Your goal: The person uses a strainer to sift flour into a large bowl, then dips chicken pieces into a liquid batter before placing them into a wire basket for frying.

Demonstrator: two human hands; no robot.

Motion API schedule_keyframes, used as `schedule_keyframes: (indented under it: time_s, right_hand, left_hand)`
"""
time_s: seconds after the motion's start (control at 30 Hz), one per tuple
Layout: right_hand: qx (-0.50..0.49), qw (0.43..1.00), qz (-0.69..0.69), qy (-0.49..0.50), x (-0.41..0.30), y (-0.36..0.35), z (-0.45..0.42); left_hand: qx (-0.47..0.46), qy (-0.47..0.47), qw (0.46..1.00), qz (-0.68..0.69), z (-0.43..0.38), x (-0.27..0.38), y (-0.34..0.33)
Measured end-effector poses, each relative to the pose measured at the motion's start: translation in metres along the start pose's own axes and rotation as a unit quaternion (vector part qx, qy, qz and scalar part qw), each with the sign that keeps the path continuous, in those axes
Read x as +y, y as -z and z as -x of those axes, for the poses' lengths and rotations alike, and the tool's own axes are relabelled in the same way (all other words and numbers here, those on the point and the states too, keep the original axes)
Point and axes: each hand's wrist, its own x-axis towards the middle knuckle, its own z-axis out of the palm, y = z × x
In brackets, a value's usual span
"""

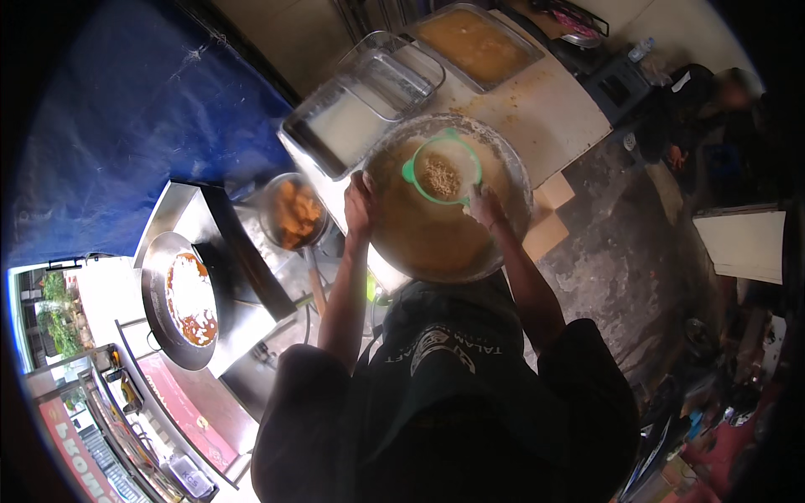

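Observation:
In front of me a large round metal basin (517, 251) holds pale brown powder, perhaps flour. My right hand (485, 206) grips the edge or handle of a green-rimmed round sieve (450, 141) over the basin. Small brown clumps (441, 176) lie in the sieve's mesh. My left hand (360, 200) is closed at the basin's left rim; it seems to hold that rim, with the fingertips hidden.
Beyond the basin stand a metal tray of orange-brown batter (476, 45), a wire basket (402, 75) and a tray of white content (349, 126). Leftward are a strainer of fried food (295, 214) and a wok of oil (192, 300). Another person (679, 126) is at upper right.

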Motion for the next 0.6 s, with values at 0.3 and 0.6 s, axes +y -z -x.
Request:
schedule_keyframes:
  time_s: [0.3, 0.6]
  right_hand:
    - [0.010, 0.936, 0.292, 0.195, -0.012, 0.010, 0.017]
    - [-0.072, 0.975, 0.179, 0.112, -0.011, 0.009, 0.013]
  left_hand:
    - [0.007, 0.002, 1.000, -0.022, 0.001, -0.004, 0.001]
    - [-0.009, -0.029, 0.999, -0.044, 0.001, -0.014, -0.003]
